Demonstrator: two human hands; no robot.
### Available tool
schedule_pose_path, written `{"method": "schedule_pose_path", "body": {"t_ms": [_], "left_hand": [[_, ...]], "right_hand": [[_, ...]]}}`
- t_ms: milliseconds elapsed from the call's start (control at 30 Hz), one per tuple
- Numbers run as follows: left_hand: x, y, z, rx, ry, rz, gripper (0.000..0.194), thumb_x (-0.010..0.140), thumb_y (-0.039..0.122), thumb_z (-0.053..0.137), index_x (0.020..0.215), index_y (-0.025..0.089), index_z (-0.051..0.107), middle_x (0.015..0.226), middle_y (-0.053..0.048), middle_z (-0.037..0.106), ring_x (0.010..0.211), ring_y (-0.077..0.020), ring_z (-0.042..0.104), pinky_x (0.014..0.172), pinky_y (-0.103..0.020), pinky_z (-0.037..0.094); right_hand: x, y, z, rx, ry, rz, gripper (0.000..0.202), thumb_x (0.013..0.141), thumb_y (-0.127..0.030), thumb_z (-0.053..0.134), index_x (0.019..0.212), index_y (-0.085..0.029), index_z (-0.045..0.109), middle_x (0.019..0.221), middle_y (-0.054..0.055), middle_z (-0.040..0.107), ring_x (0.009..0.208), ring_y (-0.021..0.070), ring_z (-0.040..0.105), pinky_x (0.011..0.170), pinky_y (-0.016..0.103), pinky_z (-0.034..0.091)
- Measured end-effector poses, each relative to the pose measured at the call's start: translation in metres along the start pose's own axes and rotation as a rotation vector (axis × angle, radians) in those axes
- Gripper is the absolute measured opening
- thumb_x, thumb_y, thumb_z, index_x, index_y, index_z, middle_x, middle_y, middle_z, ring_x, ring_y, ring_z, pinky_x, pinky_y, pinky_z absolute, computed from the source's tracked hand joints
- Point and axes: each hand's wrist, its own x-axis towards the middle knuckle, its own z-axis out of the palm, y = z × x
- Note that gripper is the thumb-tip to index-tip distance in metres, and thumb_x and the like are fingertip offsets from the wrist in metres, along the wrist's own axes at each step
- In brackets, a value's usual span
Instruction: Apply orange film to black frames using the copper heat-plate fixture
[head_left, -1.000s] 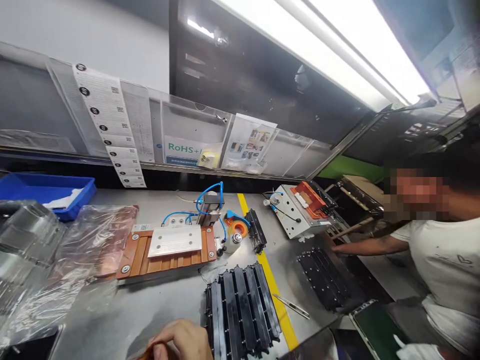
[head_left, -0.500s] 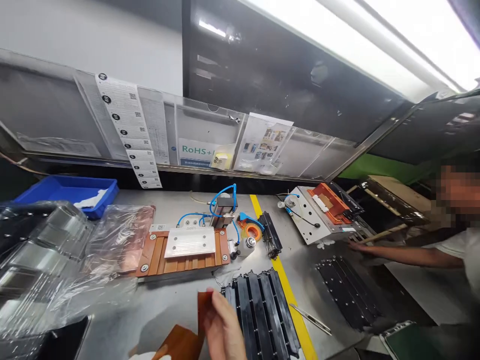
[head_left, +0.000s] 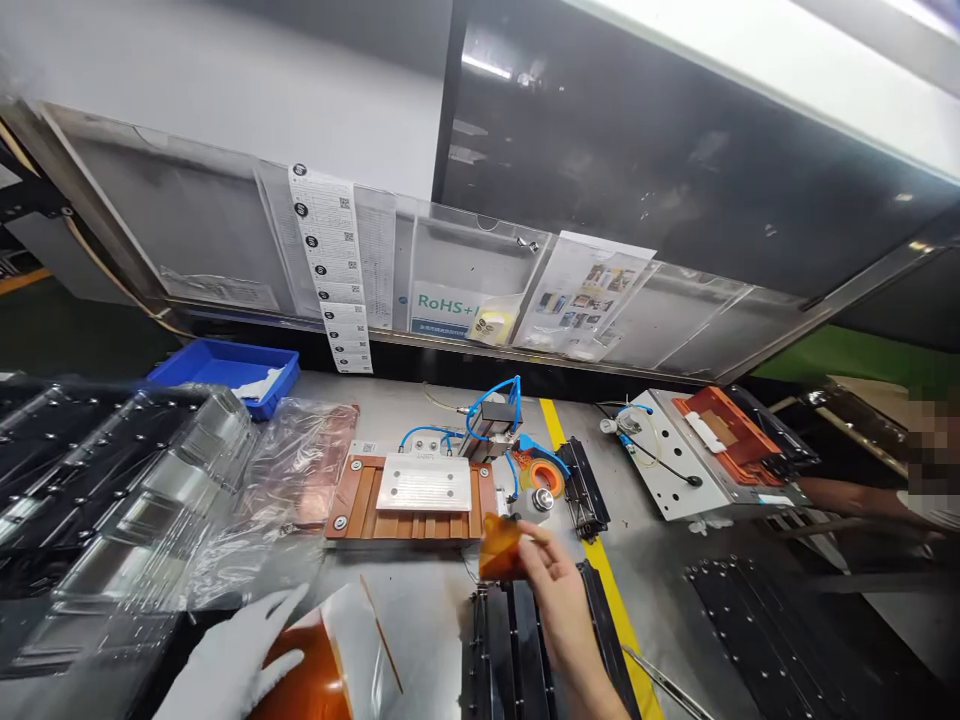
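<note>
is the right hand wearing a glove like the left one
No, the right hand is bare and pinches a small amber film piece, while the left hand wears a white glove.

Two of the person's hands are showing: one gloved left hand (head_left: 232, 665) at seven o'clock, one bare right hand (head_left: 559, 590) at five. One amber film piece (head_left: 501, 548) is sitting in its fingers (another orange sheet (head_left: 300, 680) lying under the glove). One blue bin (head_left: 225, 365) is sitting at ten o'clock, two orange-topped fixtures (head_left: 412, 495) (head_left: 712, 450) toward twelve and two.

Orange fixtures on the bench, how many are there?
2. One orange fixture with a silver plate on top lies mid-bench, just beyond the right hand. The other orange fixture sits on a white base at the right; more could lie out of frame.
</note>
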Motion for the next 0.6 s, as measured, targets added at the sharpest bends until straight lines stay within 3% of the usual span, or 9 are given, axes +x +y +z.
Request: {"method": "schedule_pose_path", "body": {"t_ms": [67,133,233,333,400,500,600], "left_hand": [[0.011,0.024,0.004,-0.146,-0.060,0.017,0.041,0.077,0.045,0.059,0.111,0.029,0.076,0.123,-0.005,0.075,0.117,-0.0301,0.067,0.107,-0.040,0.048],[0.016,0.053,0.007,-0.356,-0.166,0.001,0.039,0.080,0.051,0.056,0.105,0.031,0.078,0.117,-0.004,0.077,0.114,-0.0281,0.067,0.105,-0.037,0.048],[0.018,0.090,0.013,-0.603,-0.365,-0.041,0.035,0.077,0.054,0.059,0.094,0.029,0.077,0.096,-0.002,0.079,0.084,-0.0239,0.069,0.079,-0.032,0.054],[0.021,0.111,0.014,-0.587,-0.428,-0.054,0.026,0.076,0.047,0.057,0.068,0.023,0.065,0.064,0.002,0.060,0.060,-0.0161,0.050,0.058,-0.028,0.040],[0.026,0.117,0.012,-0.492,-0.430,-0.052,0.028,0.073,0.046,0.055,0.059,0.022,0.053,0.060,0.003,0.048,0.062,-0.0152,0.043,0.061,-0.027,0.036],[0.038,0.109,0.007,-0.503,-0.364,-0.131,0.034,0.068,0.055,0.056,0.060,0.022,0.055,0.061,0.002,0.048,0.064,-0.0164,0.043,0.062,-0.029,0.036],[0.055,0.091,0.004,-0.673,-0.250,-0.236,0.041,0.070,0.064,0.058,0.069,0.023,0.061,0.061,0.004,0.048,0.056,-0.0148,0.043,0.057,-0.028,0.038]], "right_hand": [[-0.001,0.001,0.022,-0.163,-0.209,0.043,0.050,0.064,-0.064,0.084,0.081,-0.020,0.068,0.073,0.001,0.073,0.069,0.0174,0.069,0.068,0.028,0.054],[-0.003,0.005,0.043,-0.220,-0.346,0.108,0.046,0.061,-0.057,0.088,0.071,-0.018,0.066,0.064,0.000,0.070,0.058,0.0155,0.067,0.060,0.026,0.050],[-0.005,0.012,0.064,-0.293,-0.483,0.178,0.037,0.064,-0.044,0.089,0.073,-0.016,0.066,0.063,-0.001,0.070,0.055,0.0125,0.065,0.055,0.021,0.045],[-0.001,0.015,0.069,-0.330,-0.551,0.235,0.034,0.067,-0.040,0.087,0.079,-0.016,0.066,0.066,-0.002,0.070,0.055,0.0103,0.064,0.054,0.020,0.043],[0.005,0.015,0.063,-0.363,-0.608,0.282,0.041,0.064,-0.042,0.089,0.085,-0.016,0.066,0.068,-0.003,0.069,0.056,0.0098,0.062,0.054,0.019,0.043],[0.020,0.014,0.043,-0.340,-0.674,0.374,0.053,0.054,-0.051,0.093,0.084,-0.018,0.066,0.067,-0.003,0.069,0.060,0.0128,0.064,0.056,0.021,0.044],[0.038,0.017,0.021,-0.242,-0.579,0.391,0.058,0.060,-0.071,0.082,0.077,-0.020,0.059,0.067,-0.001,0.070,0.062,0.0146,0.066,0.060,0.023,0.046]]}}
